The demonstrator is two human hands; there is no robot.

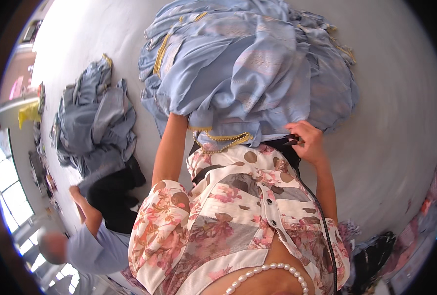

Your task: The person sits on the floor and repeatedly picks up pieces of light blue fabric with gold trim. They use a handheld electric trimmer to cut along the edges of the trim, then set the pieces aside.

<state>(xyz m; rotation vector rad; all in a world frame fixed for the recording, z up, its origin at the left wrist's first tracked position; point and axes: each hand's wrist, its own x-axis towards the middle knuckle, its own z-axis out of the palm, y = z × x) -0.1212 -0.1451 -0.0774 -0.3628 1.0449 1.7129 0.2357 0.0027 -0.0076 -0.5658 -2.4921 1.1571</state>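
Note:
A large heap of light blue cloth garments [262, 64] with faint patterned patches and yellow-gold trim lies spread in front of me. My left forearm [168, 152] reaches up into the near left side of the heap. The left hand itself is hidden under the fabric, so its fingers do not show. At the heap's near right edge, my right hand [308, 142] is closed around a small dark pointed tool [291, 139], which looks like thread snips. Across my lap, close to that hand, lies a strip of gold beaded trim [228, 138] on a blue garment edge.
To the left, another person [98, 246] in a light blue top and black trousers sits beside a second pile of grey-blue garments [98, 118]. The grey floor [390, 108] surrounds both piles. More cloth [376, 253] lies at the lower right.

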